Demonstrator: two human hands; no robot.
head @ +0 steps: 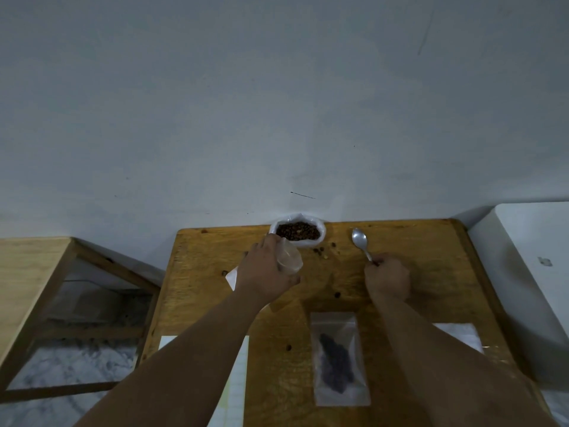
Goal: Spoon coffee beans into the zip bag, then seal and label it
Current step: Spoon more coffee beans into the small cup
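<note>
A white bag of coffee beans point(298, 231) stands open at the far edge of the wooden table point(400, 291). My left hand point(264, 272) grips a clear zip bag point(289, 260) just in front of it, the bag's mouth pointing toward me. My right hand point(388, 280) pinches the handle of a metal spoon point(361, 240), whose bowl is empty and rests on the table to the right of the beans. A second zip bag point(338, 359) with dark beans inside lies flat on the near part of the table.
Several loose beans point(321, 251) are scattered near the white bag. White paper sheets point(234, 380) lie at the near left and a white label point(462, 335) at the near right. A wooden frame point(61, 303) stands left; a white box point(523, 272) stands right.
</note>
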